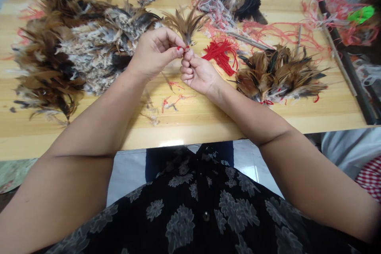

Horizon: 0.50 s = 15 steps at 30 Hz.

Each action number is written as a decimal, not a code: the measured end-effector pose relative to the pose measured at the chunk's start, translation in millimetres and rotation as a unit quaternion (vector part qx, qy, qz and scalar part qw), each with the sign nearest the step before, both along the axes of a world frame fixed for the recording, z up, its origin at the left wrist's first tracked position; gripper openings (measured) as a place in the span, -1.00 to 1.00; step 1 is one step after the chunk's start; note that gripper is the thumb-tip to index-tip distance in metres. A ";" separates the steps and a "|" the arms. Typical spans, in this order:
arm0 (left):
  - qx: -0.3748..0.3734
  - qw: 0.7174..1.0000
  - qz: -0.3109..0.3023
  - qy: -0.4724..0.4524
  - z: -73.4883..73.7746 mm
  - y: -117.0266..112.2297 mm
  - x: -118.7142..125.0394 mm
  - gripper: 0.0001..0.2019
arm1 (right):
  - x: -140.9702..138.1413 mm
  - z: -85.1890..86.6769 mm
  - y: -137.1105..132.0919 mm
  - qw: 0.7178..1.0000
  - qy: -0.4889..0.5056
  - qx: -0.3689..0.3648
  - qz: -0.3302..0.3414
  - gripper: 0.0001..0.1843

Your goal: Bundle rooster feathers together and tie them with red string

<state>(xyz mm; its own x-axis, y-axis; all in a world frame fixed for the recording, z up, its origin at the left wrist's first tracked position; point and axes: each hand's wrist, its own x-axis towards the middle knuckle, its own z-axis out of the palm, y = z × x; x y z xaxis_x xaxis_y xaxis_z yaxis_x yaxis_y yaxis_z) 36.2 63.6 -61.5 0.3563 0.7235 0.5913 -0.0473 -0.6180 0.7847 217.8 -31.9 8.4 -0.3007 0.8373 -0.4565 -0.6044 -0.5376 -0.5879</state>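
A small fan of brown feathers stands up between my two hands over the wooden table. My left hand pinches a bit of red thread at the base of the feathers. My right hand is closed just below it, fingers curled round the feather stems. A bundle of red threads lies just right of my right hand.
A big heap of loose brown, white and black feathers fills the table's left. A pile of tied feather bunches lies on the right. Red and white string scraps lie at the back, and a dark frame at the far right.
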 end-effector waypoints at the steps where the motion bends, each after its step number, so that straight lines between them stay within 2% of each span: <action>1: 0.000 1.000 -0.001 0.003 0.8 -1.2 -0.3 -0.32 | -0.2 1.2 -0.5 1.000 -0.001 -0.003 -0.001 -0.62; 8: 0.036 0.999 0.008 -0.003 -1.9 -1.3 2.9 -0.42 | -2.1 2.0 -0.4 1.000 0.001 -0.009 -0.005 -0.60; 12: 0.075 0.996 0.053 0.018 -4.8 2.1 8.0 -0.50 | -3.1 0.9 -0.5 1.000 0.015 -0.014 0.002 -0.60; 15: 0.145 0.984 0.089 0.049 -2.7 0.2 9.1 -0.55 | -4.5 0.6 -1.0 0.999 0.028 -0.023 0.003 -0.59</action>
<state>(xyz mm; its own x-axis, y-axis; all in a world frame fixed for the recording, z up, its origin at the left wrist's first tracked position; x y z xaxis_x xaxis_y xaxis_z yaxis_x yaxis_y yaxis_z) 45.3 63.8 -64.3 0.3042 0.5862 0.7509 0.1496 -0.8079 0.5700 213.4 -32.9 9.0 -0.3323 0.8141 -0.4762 -0.6323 -0.5669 -0.5280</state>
